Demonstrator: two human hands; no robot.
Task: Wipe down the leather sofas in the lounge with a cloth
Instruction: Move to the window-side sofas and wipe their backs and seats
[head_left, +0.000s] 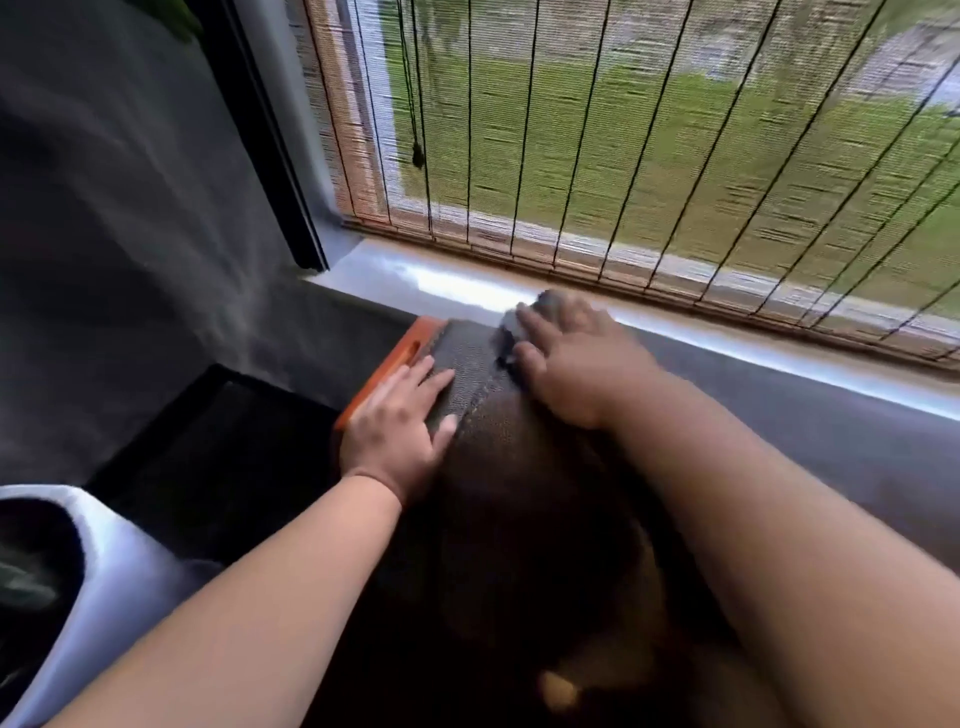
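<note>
Dark cloth (511, 332) lies bunched under the right hand (571, 364), whose blurred fingers curl over it on the sofa (519, 467) back's top, beside the windowsill (395, 280). Left hand (397, 423) rests flat, fingers spread, near the orange-edged corner (400, 358).

There is just the one view, taken from the person's head, looking forward and steeply down along both bare forearms. It sits close over the dark sofa back (498, 467), near enough that the left hand (397, 421) and right hand (576, 358) fill the middle of the picture. It faces a window covered by a woven blind (649, 156), whose sill (701, 332) runs slantwise across the picture. The wide lens bends the edges, and the far part is smeared by blur.
</note>
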